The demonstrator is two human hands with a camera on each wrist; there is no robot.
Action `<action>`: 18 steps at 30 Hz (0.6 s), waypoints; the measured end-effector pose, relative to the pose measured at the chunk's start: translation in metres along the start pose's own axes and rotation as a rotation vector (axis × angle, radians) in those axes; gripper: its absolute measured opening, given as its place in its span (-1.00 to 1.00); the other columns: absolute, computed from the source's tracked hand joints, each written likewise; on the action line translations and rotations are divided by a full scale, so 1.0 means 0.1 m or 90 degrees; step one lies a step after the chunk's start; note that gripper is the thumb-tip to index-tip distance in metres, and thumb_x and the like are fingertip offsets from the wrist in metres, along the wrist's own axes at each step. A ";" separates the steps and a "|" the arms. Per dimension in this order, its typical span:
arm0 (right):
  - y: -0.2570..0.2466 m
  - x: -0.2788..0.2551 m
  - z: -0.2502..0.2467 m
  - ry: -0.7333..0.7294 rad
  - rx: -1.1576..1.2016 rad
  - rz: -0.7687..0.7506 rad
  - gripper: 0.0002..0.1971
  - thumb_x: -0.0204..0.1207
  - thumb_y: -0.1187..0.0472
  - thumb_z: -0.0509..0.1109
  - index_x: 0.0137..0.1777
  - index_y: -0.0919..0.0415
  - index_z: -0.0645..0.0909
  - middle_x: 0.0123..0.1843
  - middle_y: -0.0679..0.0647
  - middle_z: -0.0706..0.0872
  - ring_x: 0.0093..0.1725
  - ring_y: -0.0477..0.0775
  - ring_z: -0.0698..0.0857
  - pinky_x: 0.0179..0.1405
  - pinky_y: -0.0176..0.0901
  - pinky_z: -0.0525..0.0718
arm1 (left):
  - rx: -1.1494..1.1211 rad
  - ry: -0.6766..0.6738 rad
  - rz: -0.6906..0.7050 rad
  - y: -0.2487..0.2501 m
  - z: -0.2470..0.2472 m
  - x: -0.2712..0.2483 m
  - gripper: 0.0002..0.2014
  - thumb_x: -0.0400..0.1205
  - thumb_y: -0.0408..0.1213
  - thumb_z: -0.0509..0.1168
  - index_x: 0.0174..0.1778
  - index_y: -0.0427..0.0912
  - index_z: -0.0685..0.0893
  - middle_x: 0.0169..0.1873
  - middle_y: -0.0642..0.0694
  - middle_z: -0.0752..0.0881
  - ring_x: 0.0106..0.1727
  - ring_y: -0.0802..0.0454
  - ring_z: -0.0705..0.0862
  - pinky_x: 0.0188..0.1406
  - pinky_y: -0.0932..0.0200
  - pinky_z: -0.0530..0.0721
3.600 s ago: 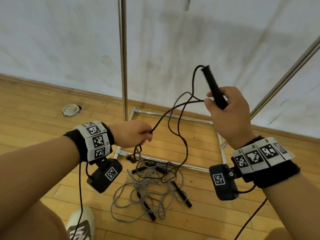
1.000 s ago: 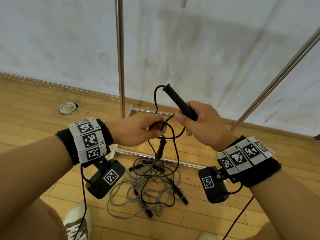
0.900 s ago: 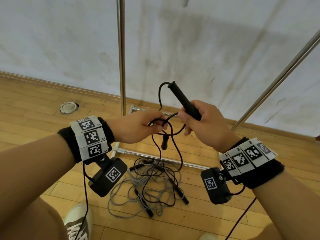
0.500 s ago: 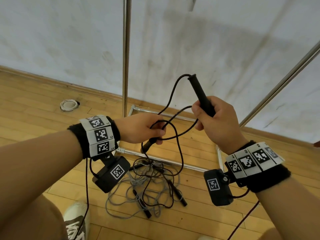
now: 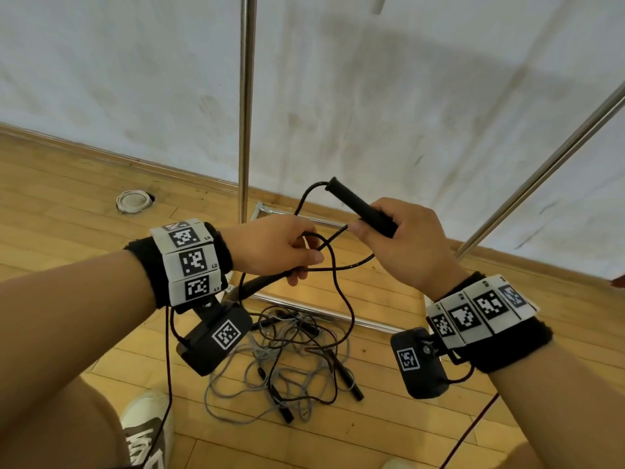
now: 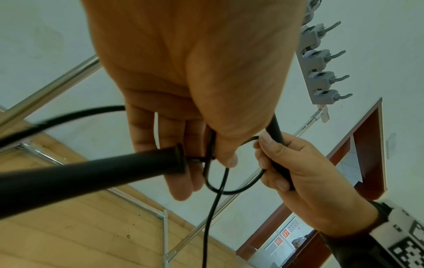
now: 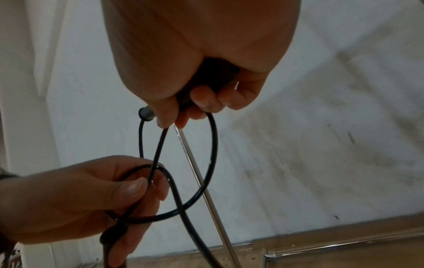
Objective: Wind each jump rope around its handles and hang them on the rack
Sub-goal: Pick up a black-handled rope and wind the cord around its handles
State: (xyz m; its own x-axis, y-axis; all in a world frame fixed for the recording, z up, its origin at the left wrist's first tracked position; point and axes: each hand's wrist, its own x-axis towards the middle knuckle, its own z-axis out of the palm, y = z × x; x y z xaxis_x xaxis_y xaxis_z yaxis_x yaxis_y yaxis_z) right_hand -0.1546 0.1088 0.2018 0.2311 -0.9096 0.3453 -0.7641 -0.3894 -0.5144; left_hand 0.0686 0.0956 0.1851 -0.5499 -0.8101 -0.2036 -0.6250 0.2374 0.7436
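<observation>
A black jump rope is held up between both hands. My right hand (image 5: 367, 230) grips one black handle (image 5: 355, 204), which points up and to the left. My left hand (image 5: 302, 265) pinches the black cord (image 5: 345, 296) where it crosses itself, and its lower fingers hold the top end of the second handle (image 5: 263, 285). In the left wrist view that second handle (image 6: 91, 174) runs toward the camera, with its collar at my fingers (image 6: 181, 188). The right wrist view shows the cord (image 7: 213, 154) looping from my right fist to my left hand (image 7: 80, 195).
Several tangled grey and black ropes (image 5: 287, 363) lie on the wooden floor below my hands. The rack's upright pole (image 5: 245, 106), slanted pole (image 5: 541, 170) and floor frame (image 5: 304, 304) stand against the white wall. Grey hooks (image 6: 321, 59) hang overhead. My shoe (image 5: 145, 431) is at bottom left.
My right hand has come down and left toward my left hand, tilting its handle further left. The second handle has swung up under my left hand, and the loop has tightened.
</observation>
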 end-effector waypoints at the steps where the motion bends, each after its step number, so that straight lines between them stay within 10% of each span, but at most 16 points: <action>1: 0.02 0.01 -0.01 0.019 -0.003 0.010 -0.80 0.52 -0.17 0.43 -0.25 -0.14 0.57 -0.47 -0.13 0.54 -0.38 -0.17 0.56 -0.44 -0.30 0.40 | 0.003 0.003 0.013 -0.01 -0.01 -0.01 -0.89 0.70 -0.06 0.30 -0.01 0.00 0.60 -0.28 0.10 0.83 -0.26 0.21 0.81 -0.19 0.28 0.68; 12: 0.22 0.06 -0.07 0.078 -0.035 0.128 -0.69 0.53 -0.13 0.43 -0.32 0.03 0.58 -0.52 -0.08 0.52 -0.51 -0.06 0.52 -0.49 -0.21 0.44 | 0.063 0.031 0.017 -0.08 -0.08 -0.02 -0.90 0.66 -0.01 0.34 -0.01 0.10 0.68 -0.21 0.31 0.79 -0.18 0.41 0.73 -0.29 0.55 0.55; 18: 0.09 -0.01 -0.02 0.072 -0.022 0.002 -0.88 0.56 0.08 0.45 0.04 0.04 0.73 -0.10 -0.10 0.69 -0.13 -0.09 0.64 -0.15 -0.34 0.55 | 0.072 0.028 0.012 -0.06 -0.01 0.00 -0.92 0.68 -0.09 0.33 -0.02 0.04 0.70 -0.27 0.29 0.79 -0.24 0.37 0.76 -0.23 0.40 0.54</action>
State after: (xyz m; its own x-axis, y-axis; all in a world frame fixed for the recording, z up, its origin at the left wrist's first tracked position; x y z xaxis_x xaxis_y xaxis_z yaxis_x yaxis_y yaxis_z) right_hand -0.1632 0.1061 0.1988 0.1614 -0.8878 0.4309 -0.7857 -0.3798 -0.4883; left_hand 0.0728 0.0933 0.1818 -0.5389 -0.8269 -0.1605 -0.6745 0.3095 0.6703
